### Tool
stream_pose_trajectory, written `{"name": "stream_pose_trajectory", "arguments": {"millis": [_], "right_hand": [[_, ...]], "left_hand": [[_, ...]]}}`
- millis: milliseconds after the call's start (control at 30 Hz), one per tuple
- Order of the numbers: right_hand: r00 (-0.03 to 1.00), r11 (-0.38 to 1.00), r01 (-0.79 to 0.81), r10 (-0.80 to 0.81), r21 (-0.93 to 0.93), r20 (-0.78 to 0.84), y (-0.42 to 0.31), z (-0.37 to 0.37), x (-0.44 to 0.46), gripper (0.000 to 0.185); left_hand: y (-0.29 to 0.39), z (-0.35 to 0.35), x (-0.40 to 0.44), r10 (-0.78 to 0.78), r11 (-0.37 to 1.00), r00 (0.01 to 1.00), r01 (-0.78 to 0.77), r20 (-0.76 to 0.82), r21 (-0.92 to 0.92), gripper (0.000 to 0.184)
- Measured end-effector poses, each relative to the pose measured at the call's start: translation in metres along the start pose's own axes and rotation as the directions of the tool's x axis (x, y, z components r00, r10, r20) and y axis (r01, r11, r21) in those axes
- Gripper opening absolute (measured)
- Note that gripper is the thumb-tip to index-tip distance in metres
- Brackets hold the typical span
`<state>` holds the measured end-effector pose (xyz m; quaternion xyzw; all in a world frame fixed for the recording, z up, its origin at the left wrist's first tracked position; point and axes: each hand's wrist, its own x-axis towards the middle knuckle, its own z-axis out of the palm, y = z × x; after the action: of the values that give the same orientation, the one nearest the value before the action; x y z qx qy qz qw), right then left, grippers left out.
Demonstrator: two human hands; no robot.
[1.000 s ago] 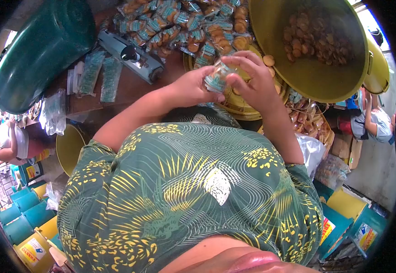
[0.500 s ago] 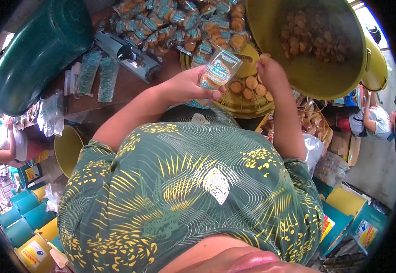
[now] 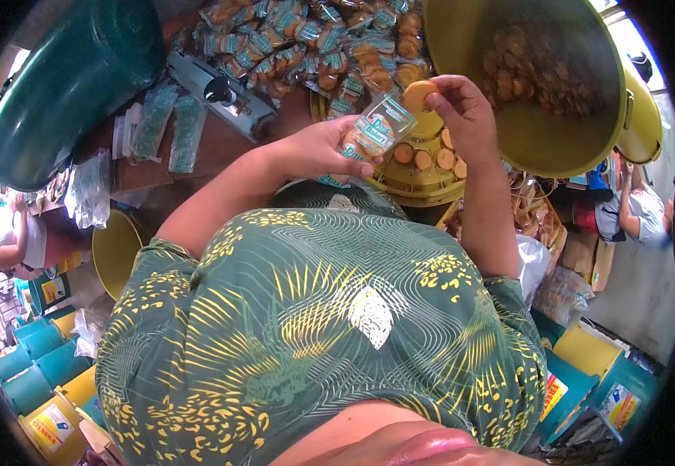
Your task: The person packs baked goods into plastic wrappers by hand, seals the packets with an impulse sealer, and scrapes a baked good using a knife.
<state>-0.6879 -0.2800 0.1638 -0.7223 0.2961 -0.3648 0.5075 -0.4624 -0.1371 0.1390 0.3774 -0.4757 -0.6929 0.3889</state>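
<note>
My left hand (image 3: 328,147) grips a clear printed plastic bag (image 3: 380,124) with round biscuits inside, its top end pointing up and right. Between the thumb and fingers of my right hand (image 3: 465,113) is a single round biscuit (image 3: 418,97), just right of the bag's top end and apart from it. Below the hands lies a yellow lid (image 3: 411,185) with several loose biscuits (image 3: 423,160) on it. To the right, a large tilted yellow tub (image 3: 551,147) holds a heap of biscuits (image 3: 535,66).
Filled biscuit packs (image 3: 298,39) are piled at the back. A bag sealer (image 3: 225,95) and flat printed bags (image 3: 187,133) lie on the left of the table, beside a green tub (image 3: 73,85). Other people (image 3: 19,237) are at the left and right edges.
My right hand has lifted slightly and turned, bringing a biscuit up beside the bag's top end. My left hand still holds the bag, shifted slightly right.
</note>
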Motion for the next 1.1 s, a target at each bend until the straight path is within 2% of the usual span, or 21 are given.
{"name": "stream_pose_trajectory", "arguments": {"millis": [100, 200, 300, 400, 500, 533, 633, 733, 800, 900, 1000, 1033, 1100], "right_hand": [[0.941, 0.997, 0.045, -0.022, -0.058, 0.339, -0.022, 0.013, 0.003, 0.016], [0.92, 0.989, 0.077, -0.021, -0.128, 0.39, -0.023, 0.021, 0.007, 0.018], [0.964, 0.967, 0.196, -0.159, -0.165, 0.215, -0.031, 0.034, 0.008, 0.021], [0.892, 0.817, 0.45, -0.393, -0.361, 0.224, -0.04, 0.044, 0.003, 0.021], [0.824, 0.644, 0.561, -0.496, -0.521, 0.273, -0.042, 0.052, 0.007, 0.022], [0.822, 0.636, 0.558, -0.514, -0.533, 0.247, -0.04, 0.056, 0.007, 0.022], [0.829, 0.642, 0.529, -0.53, -0.556, 0.177, -0.035, 0.062, 0.01, 0.021], [0.859, 0.695, 0.481, -0.496, -0.534, 0.127, -0.038, 0.061, 0.01, 0.019], [0.862, 0.725, 0.474, -0.497, -0.5, 0.097, -0.043, 0.061, 0.008, 0.019], [0.875, 0.772, 0.46, -0.478, -0.439, 0.077, -0.056, 0.07, 0.01, 0.029], [0.942, 0.949, 0.279, -0.242, -0.143, 0.233, -0.059, 0.049, 0.004, 0.051], [0.953, 0.949, 0.26, -0.221, -0.18, 0.209, -0.057, 0.047, 0.006, 0.055], [0.963, 0.94, 0.246, -0.211, -0.237, 0.166, -0.063, 0.046, 0.0, 0.063]], "left_hand": [[0.007, 0.003, 0.0, 0.023, 1.0, 1.0, -0.023, 0.007, 0.018, 0.066], [0.001, 0.002, 0.0, 0.078, 0.996, 0.997, -0.077, -0.019, 0.04, 0.067], [-0.001, -0.004, -0.003, 0.053, 0.998, 0.997, -0.055, -0.049, -0.03, 0.067], [0.006, -0.005, -0.004, 0.04, 0.998, 0.997, -0.043, -0.067, -0.04, 0.068], [0.006, -0.005, -0.003, 0.113, 0.993, 0.987, -0.108, -0.113, 0.05, 0.068], [0.005, -0.006, -0.003, 0.146, 0.987, 0.981, -0.135, -0.13, 0.088, 0.068], [0.004, -0.008, -0.009, 0.04, 0.999, 0.995, -0.041, -0.088, -0.001, 0.069], [0.001, -0.01, -0.019, 0.106, 0.983, 0.992, -0.094, 0.067, -0.156, 0.069], [-0.002, -0.015, -0.023, 0.121, 0.987, 0.992, -0.115, 0.043, -0.116, 0.069], [0.0, -0.024, -0.029, 0.114, 0.993, 0.993, -0.113, 0.033, -0.044, 0.069], [0.004, -0.006, -0.019, 0.113, 0.994, 0.992, -0.113, 0.053, 0.004, 0.069], [0.002, -0.008, -0.016, 0.117, 0.993, 0.991, -0.117, 0.064, -0.007, 0.07], [-0.002, -0.006, -0.018, 0.159, 0.967, 0.987, -0.155, 0.001, -0.204, 0.071]]}}
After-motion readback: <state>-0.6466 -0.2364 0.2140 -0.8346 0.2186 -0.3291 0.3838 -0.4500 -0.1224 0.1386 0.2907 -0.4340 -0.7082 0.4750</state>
